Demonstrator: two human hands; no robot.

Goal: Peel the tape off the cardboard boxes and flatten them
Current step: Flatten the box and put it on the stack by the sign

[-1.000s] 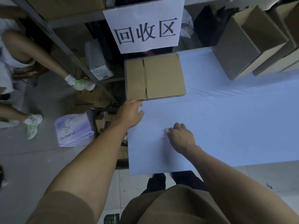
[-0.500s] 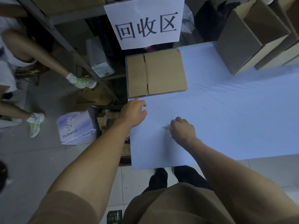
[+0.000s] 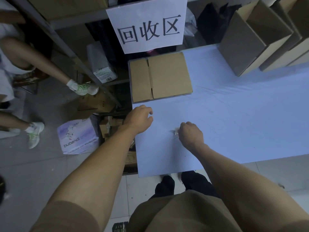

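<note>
A flattened cardboard box (image 3: pixel 161 76) lies at the far left corner of the pale blue table (image 3: pixel 234 124). Several open, upright cardboard boxes (image 3: pixel 250 36) stand at the back right. My right hand (image 3: pixel 190 133) rests on the table near the front with its fingers curled round a small crumpled wad of clear tape (image 3: pixel 175 132). My left hand (image 3: pixel 138 118) hovers at the table's left edge, just below the flat box, fingers loosely curled and holding nothing.
A white paper sign (image 3: pixel 148 22) hangs from a metal shelf rack (image 3: pixel 66 47) behind the table. A person's legs in white shoes (image 3: pixel 85 87) stand at left. A purple and white carton (image 3: pixel 77 136) and small boxes sit on the floor.
Both hands have stayed almost still. The camera view shifted slightly, so the table and boxes sit a little higher in the frame.
</note>
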